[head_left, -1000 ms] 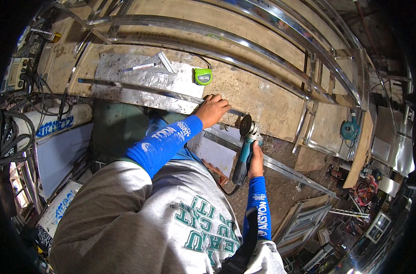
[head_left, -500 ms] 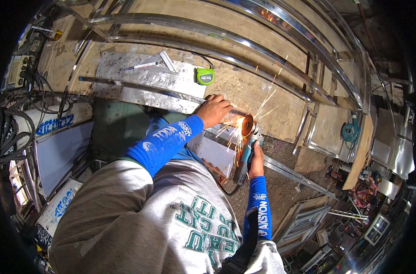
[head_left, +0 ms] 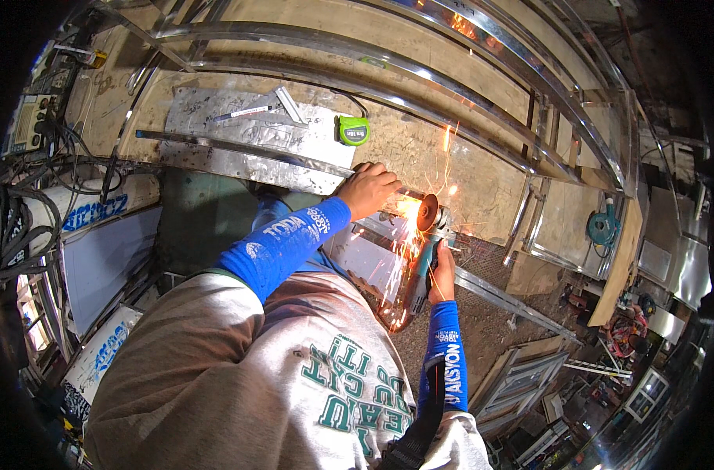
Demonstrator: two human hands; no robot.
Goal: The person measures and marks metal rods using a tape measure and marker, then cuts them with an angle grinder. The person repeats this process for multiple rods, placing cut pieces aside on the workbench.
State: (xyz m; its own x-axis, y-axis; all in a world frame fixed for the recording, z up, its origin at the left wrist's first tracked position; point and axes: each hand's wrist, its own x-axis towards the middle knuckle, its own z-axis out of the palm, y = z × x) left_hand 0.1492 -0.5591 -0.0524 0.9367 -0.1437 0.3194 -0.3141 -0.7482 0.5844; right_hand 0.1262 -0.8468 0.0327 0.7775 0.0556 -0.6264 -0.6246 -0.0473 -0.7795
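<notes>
My right hand (head_left: 442, 274) is wrapped round the body of a teal angle grinder (head_left: 426, 262). Its reddish-brown cutting disc (head_left: 427, 212) meets the right end of a long metal bar (head_left: 255, 153), throwing orange sparks down and away. With its fingers curled over that bar, my left hand (head_left: 369, 190) grips it close to the disc, at the table's near edge. The bar runs left across a scuffed metal sheet (head_left: 192, 117). Sparks and glare hide the exact point of contact.
A green tape measure (head_left: 353, 131), a marker (head_left: 243, 113) and a short metal channel (head_left: 291, 106) lie beyond the bar. Long shiny metal tubes (head_left: 310, 37) form a frame across the table's far side. Another teal power tool (head_left: 601, 225) rests at right.
The spark stream has spread lower over the grinder's body, and bright specks now fly above the disc. The grinder has shifted very slightly to the right; my left hand stays in place.
</notes>
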